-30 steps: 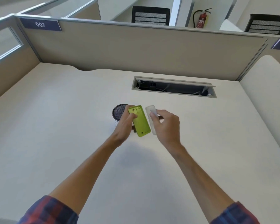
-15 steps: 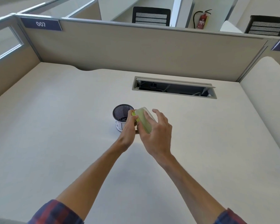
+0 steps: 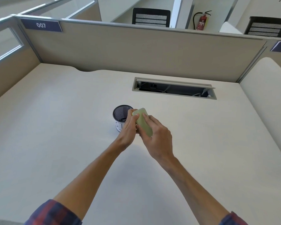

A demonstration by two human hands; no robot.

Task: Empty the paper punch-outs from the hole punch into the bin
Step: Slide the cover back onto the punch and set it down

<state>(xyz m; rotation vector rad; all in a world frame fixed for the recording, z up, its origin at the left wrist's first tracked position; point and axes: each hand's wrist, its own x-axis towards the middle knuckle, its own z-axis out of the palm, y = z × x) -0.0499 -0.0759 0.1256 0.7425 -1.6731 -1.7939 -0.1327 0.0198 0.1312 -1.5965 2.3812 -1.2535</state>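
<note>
A small black mesh bin [image 3: 120, 113] stands on the white desk [image 3: 55, 127], with small paper dots visible at its bottom. Just right of it I hold the lime-green hole punch [image 3: 143, 121] with its translucent base cover lying against its underside, facing up. My left hand [image 3: 128, 129] grips the punch from the left, partly hiding the bin's right side. My right hand [image 3: 156, 137] presses its fingers on the cover from the right. Most of the punch's body is hidden between the two hands.
An open cable tray slot [image 3: 173, 88] is cut into the desk behind the hands. Beige partition walls [image 3: 136, 51] enclose the desk at the back and left; a rounded side panel [image 3: 266, 95] stands at the right.
One second ago my right hand held the translucent cover apart from the green punch. It has brought the cover onto the punch and now presses on it. The hands stayed beside the bin.
</note>
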